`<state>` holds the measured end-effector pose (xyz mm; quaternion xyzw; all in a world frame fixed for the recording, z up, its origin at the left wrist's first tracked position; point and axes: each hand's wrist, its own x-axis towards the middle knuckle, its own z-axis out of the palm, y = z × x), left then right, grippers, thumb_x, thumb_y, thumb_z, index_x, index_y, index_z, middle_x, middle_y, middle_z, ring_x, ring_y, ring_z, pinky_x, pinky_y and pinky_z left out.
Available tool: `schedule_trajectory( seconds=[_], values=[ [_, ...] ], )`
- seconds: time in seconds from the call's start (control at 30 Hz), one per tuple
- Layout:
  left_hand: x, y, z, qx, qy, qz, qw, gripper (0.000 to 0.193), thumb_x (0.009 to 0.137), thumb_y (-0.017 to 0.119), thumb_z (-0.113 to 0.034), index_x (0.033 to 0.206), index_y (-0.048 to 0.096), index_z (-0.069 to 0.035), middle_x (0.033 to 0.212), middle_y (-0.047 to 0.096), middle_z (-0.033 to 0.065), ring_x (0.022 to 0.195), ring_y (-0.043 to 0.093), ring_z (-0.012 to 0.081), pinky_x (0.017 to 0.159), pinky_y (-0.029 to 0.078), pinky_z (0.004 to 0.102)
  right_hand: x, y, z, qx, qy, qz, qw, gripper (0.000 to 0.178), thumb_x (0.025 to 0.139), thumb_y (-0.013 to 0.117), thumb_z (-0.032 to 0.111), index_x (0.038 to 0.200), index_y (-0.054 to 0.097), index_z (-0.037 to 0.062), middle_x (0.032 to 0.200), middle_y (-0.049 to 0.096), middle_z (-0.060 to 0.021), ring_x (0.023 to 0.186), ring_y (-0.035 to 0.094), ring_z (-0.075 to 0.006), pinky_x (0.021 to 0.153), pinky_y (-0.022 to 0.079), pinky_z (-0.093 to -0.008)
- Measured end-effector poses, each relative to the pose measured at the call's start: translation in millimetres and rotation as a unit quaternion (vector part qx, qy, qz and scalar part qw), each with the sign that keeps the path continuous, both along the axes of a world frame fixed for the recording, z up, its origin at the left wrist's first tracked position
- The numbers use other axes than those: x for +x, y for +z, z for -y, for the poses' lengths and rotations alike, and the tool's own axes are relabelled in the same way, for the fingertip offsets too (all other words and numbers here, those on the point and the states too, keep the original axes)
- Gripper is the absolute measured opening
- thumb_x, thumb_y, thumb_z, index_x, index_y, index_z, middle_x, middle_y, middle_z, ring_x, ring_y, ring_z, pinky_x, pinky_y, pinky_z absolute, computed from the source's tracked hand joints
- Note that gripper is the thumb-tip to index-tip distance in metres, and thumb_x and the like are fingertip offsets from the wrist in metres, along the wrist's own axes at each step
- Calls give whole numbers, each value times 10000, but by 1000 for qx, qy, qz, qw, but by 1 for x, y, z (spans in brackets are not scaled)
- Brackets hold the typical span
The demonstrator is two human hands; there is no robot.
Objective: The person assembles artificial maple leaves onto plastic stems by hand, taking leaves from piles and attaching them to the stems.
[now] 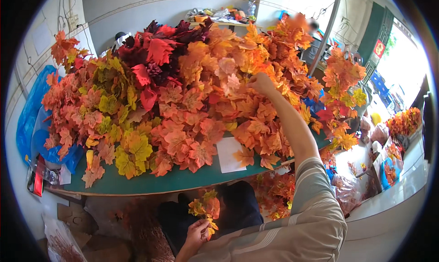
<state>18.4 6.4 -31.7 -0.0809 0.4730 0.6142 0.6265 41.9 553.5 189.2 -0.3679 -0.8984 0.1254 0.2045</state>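
Note:
Low in front of my lap, my left hand is closed around the stem of a small artificial maple leaf sprig, with orange, yellow and greenish leaves. My right hand reaches far over the table into the heap of orange maple leaves. Its fingers are pinched together among the leaves, and what they grip is hidden. Closer to me lie salmon-orange leaves. To their left are yellow-green leaves, with dark red and bright red leaves farther back.
The green tabletop curves along its front edge, with a white card near it. A blue plastic bag hangs at the left end. Leaf branches sit below on the right. Cardboard boxes stand at lower left.

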Motion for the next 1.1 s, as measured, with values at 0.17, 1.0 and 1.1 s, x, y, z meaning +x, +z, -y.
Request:
schedule_trajectory(
  seconds=[0.17,1.0,1.1],
  values=[
    [-8,-1,2,43,-17,-17,999,135,935,539,-107,874,577,7,595,505,23,395,392,67,363,303,210,-15,5,-6,-23,16,-89,996,201,748,726,230,785,734,32,691,672,-88,614,609,-171,582,479,-341],
    [-2,12,-7,13,76,-259,963,102,874,639,-116,904,607,-23,727,596,19,449,463,38,403,372,188,107,-81,319,-185,512,-12,839,65,727,705,83,770,671,48,722,607,-61,714,565,-236,697,462,-352],
    [4,16,-8,40,85,-314,945,69,899,591,-96,895,587,-28,728,594,8,436,445,36,368,332,183,101,-122,360,-283,476,-15,832,83,732,697,75,801,667,41,728,609,-56,700,566,-227,663,468,-334]
  ],
)
